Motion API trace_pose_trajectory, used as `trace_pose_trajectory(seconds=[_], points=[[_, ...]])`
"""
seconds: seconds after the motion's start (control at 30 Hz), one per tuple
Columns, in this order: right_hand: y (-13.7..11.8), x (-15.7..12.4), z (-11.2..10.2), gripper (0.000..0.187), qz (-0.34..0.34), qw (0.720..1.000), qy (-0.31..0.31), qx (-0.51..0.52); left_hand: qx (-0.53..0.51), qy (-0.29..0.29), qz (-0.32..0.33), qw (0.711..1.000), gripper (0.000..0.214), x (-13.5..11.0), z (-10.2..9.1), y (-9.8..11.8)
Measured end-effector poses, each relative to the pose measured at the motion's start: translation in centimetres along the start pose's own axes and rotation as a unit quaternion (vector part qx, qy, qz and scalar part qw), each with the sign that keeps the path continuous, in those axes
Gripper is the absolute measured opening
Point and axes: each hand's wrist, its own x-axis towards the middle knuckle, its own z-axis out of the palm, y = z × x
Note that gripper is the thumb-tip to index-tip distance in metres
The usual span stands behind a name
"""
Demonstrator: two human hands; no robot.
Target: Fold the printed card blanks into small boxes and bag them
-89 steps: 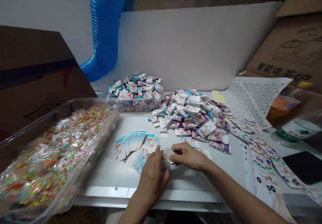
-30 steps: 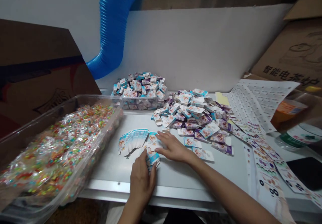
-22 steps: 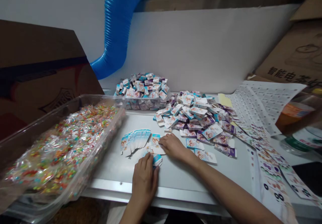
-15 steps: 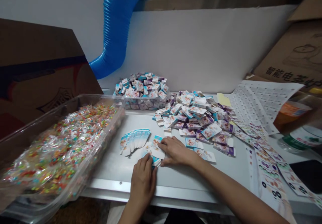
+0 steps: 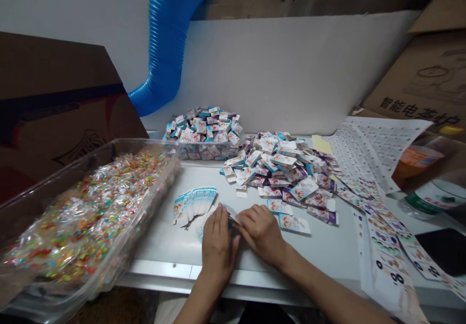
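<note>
Big clear plastic tub (image 5: 120, 142) of wrapped sweets fills the lower left, printed cartons (image 5: 280, 173) heaped at centre, and there, left hand (image 5: 218, 241) and right hand (image 5: 260, 232) pinching a small flat carton (image 5: 230, 216) together, right beside a fanned stack of blanks (image 5: 192, 205)

Flat white-and-blue paperboard box blanks (image 5: 194, 205) at the centre have a smooth, lightly glossy coating and lie on a smooth pale counter (image 5: 174, 246) with a satin metal front edge. At nine o'clock, a clear rigid plastic tray (image 5: 120, 145) holds shiny, crinkled cellophane wrappers (image 5: 87, 222). At twelve, a bright blue ribbed plastic hose (image 5: 168, 38) gleams; at two, brown corrugated cardboard (image 5: 411, 84) looks matt and rough.
</note>
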Motion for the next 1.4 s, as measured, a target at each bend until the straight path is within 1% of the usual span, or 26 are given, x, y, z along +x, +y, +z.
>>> trace_pose_trajectory(seconds=[0.07,0.1,0.13,0.2,0.27,0.3,0.37,0.43,0.47,0.5,0.53,0.6,0.63,0.67,0.73,0.8,0.87,0.93,0.97,1.0,1.07,1.13,1.2,1.27,1.4], points=[[-0.4,-0.4,0.1,0.021,0.001,0.999,-0.037,0.034,0.002,-0.004,0.017,1.0,0.058,0.3,0.4,-0.1],[-0.4,-0.6,0.0,0.021,0.011,0.997,-0.045,0.054,0.008,-0.009,0.021,1.0,0.057,0.4,0.5,-0.1],[-0.5,-0.7,-0.1,0.022,0.028,0.996,-0.039,0.073,0.017,-0.013,0.022,1.0,0.057,0.5,0.4,-0.1],[-0.7,-0.7,-0.7,0.024,0.065,0.992,0.013,0.108,0.034,-0.011,0.017,0.999,0.059,0.6,0.1,0.2],[-1.1,-0.6,-1.4,0.025,0.088,0.982,0.062,0.156,0.035,-0.002,0.008,0.999,0.059,0.9,-0.3,0.6],[-1.3,-0.5,-1.8,0.025,0.098,0.975,0.068,0.189,0.025,0.008,0.005,1.0,0.056,1.2,-0.5,0.8],[-1.6,-0.3,-2.6,0.023,0.12,0.959,0.056,0.252,-0.019,0.029,0.01,0.999,0.047,1.8,-0.9,1.0],[-1.4,-0.1,-3.5,0.026,0.14,0.951,0.069,0.266,-0.082,0.032,0.02,0.996,0.041,2.5,-1.5,0.8],[-1.1,0.0,-3.9,0.033,0.144,0.953,0.089,0.252,-0.116,0.015,0.026,0.993,0.038,2.8,-1.9,0.7],[-0.7,0.1,-4.2,0.04,0.139,0.956,0.103,0.237,-0.15,-0.019,0.029,0.988,0.035,3.1,-2.4,0.6],[-0.4,0.1,-4.5,0.041,0.128,0.96,0.101,0.23,-0.181,-0.065,0.024,0.981,0.031,3.4,-2.9,0.5],[0.2,0.2,-4.9,0.027,0.117,0.959,0.051,0.252,-0.215,-0.146,-0.011,0.966,0.024,3.6,-3.6,0.7],[0.4,0.2,-4.9,0.02,0.125,0.954,0.02,0.272,-0.211,-0.162,-0.033,0.963,0.022,3.6,-3.8,0.9],[0.5,0.2,-4.8,0.02,0.144,0.946,-0.004,0.291,-0.191,-0.16,-0.051,0.967,0.025,3.5,-3.7,1.2],[0.5,0.1,-4.4,0.022,0.193,0.926,-0.022,0.323,-0.125,-0.123,-0.06,0.983,0.043,3.0,-3.3,1.6],[0.8,0.1,-3.8,0.02,0.223,0.902,-0.04,0.367,-0.072,-0.099,-0.029,0.992,0.056,2.6,-2.6,1.9],[1.3,0.0,-3.3,0.017,0.232,0.875,-0.074,0.418,-0.048,-0.107,0.013,0.993,0.058,2.3,-2.3,2.0],[1.8,-0.1,-2.8,0.015,0.237,0.861,-0.107,0.438,-0.029,-0.123,0.046,0.991,0.061,2.4,-2.4,2.0],[2.1,-0.1,-2.7,0.014,0.236,0.863,-0.118,0.431,-0.018,-0.129,0.056,0.99,0.061,2.5,-2.6,2.0],[2.2,-0.1,-2.7,0.012,0.233,0.873,-0.125,0.411,-0.006,-0.135,0.062,0.989,0.06,2.6,-2.8,2.1],[2.2,-0.1,-2.8,0.009,0.22,0.906,-0.128,0.339,0.011,-0.142,0.069,0.987,0.058,2.9,-3.3,2.3],[2.1,0.0,-3.2,0.008,0.202,0.937,-0.12,0.258,0.013,-0.148,0.074,0.986,0.049,3.0,-3.4,2.5],[2.0,0.1,-3.6,0.007,0.188,0.952,-0.114,0.213,-0.003,-0.137,0.071,0.988,0.041,2.9,-3.2,2.6],[2.1,0.2,-3.8,0.006,0.186,0.952,-0.111,0.219,-0.027,-0.109,0.063,0.992,0.043,2.5,-2.7,2.8],[2.5,0.4,-3.6,0.014,0.205,0.924,-0.12,0.299,-0.061,-0.056,0.057,0.995,0.058,1.6,-1.7,2.9]])
